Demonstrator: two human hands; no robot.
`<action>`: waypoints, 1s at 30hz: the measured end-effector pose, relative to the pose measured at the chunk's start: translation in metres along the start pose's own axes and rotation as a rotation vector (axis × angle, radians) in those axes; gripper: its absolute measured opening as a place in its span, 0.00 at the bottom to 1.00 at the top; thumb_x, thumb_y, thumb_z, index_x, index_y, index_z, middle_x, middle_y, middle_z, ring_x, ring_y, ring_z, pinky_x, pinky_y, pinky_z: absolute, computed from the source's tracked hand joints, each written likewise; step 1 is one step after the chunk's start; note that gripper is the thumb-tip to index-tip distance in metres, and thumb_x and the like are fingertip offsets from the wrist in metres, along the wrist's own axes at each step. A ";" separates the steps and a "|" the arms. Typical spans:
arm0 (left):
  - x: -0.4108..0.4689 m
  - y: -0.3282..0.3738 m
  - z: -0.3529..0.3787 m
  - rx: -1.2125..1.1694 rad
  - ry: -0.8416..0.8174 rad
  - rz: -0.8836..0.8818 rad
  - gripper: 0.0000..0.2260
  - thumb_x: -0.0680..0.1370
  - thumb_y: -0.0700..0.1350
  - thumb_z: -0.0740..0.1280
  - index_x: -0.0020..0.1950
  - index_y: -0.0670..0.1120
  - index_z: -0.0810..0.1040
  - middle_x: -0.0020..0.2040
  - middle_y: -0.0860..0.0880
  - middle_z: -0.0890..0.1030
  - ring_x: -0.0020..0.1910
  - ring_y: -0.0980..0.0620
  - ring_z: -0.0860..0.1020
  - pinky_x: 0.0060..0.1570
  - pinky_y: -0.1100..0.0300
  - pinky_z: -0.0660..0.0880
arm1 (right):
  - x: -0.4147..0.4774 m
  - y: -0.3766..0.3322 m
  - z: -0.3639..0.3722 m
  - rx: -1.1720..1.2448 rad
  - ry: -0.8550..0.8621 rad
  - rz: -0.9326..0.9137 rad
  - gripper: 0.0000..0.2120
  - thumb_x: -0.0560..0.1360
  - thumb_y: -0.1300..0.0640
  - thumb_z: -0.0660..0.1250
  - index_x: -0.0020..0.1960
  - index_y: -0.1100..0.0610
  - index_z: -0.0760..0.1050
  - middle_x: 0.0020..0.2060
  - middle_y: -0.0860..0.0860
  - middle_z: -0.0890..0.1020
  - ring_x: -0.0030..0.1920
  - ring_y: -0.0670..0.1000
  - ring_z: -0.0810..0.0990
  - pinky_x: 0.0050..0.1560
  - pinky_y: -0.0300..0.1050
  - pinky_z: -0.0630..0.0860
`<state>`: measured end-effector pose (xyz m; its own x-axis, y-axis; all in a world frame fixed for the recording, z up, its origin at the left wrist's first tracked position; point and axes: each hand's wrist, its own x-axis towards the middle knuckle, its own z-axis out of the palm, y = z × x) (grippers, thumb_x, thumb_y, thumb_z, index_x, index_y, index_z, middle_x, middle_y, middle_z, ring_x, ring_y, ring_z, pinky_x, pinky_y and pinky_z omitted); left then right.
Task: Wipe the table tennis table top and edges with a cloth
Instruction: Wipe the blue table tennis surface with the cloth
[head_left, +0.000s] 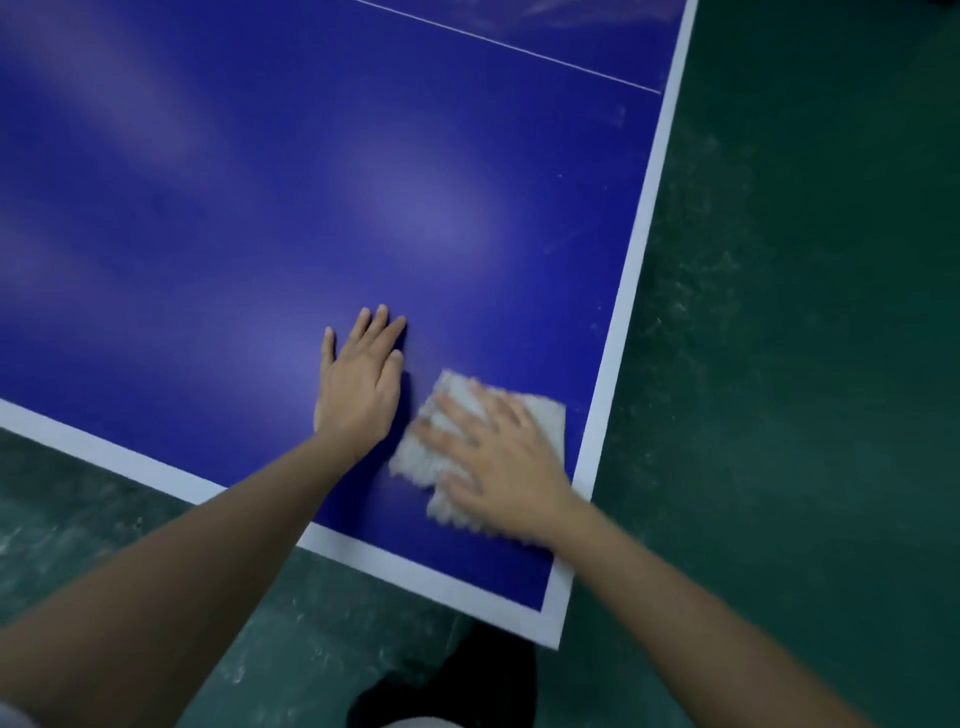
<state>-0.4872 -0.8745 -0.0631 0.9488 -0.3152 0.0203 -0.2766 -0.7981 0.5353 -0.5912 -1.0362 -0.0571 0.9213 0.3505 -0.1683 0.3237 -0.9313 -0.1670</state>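
Floor (93, 519) in dull green, scuffed, fills the 8 o'clock corner of the view, looking down from the person's head. Above it spreads the counter (260, 182) – a deep blue table tennis top with soft patches of reflected light and a white border (623, 322) along its near and right edges.

The bare left arm enters from 7 o'clock. The left hand (358, 379) lies palm down on the blue surface near the middle of the view, with its fingers (382, 322) straight, pointing to 1 o'clock. They hold nothing, and the little finger is set slightly apart.

Just beside it, at 4 o'clock from that hand, lies the cloth (452, 389) – pale grey, textured, with zigzag edges, spread on the counter just inside the right-hand border and near the corner.

The right hand (504, 467) rests on top of the cloth, with its fingers (452, 410) spread wide and straight, pressing it flat rather than gripping it. The hand and cloth are slightly blurred. The right arm enters from 5 o'clock.

A thin white line (509, 47) crosses the blue at 1 o'clock. More green floor fills the right side.
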 end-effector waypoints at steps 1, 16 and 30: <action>0.000 0.000 0.000 0.007 -0.001 0.000 0.20 0.82 0.43 0.50 0.74 0.47 0.61 0.76 0.50 0.58 0.75 0.56 0.50 0.73 0.53 0.39 | 0.020 0.021 -0.006 -0.019 0.015 0.054 0.26 0.78 0.43 0.52 0.75 0.42 0.53 0.76 0.48 0.55 0.76 0.57 0.49 0.72 0.51 0.42; -0.001 0.004 0.009 0.235 -0.013 -0.061 0.25 0.79 0.52 0.43 0.76 0.50 0.57 0.76 0.51 0.54 0.75 0.55 0.49 0.73 0.53 0.40 | 0.010 0.075 -0.011 -0.101 0.104 -0.075 0.27 0.75 0.44 0.51 0.72 0.49 0.65 0.71 0.54 0.68 0.71 0.63 0.63 0.69 0.61 0.61; 0.000 0.020 0.002 0.374 -0.077 -0.140 0.27 0.77 0.56 0.39 0.76 0.52 0.52 0.76 0.52 0.53 0.75 0.54 0.50 0.72 0.53 0.42 | 0.067 0.212 -0.057 -0.103 0.013 0.268 0.25 0.80 0.47 0.49 0.76 0.45 0.53 0.76 0.50 0.55 0.76 0.59 0.49 0.74 0.55 0.46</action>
<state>-0.4929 -0.8913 -0.0542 0.9710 -0.2163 -0.1019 -0.1952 -0.9633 0.1844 -0.4487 -1.2158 -0.0488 0.9795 0.0899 -0.1803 0.0880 -0.9959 -0.0186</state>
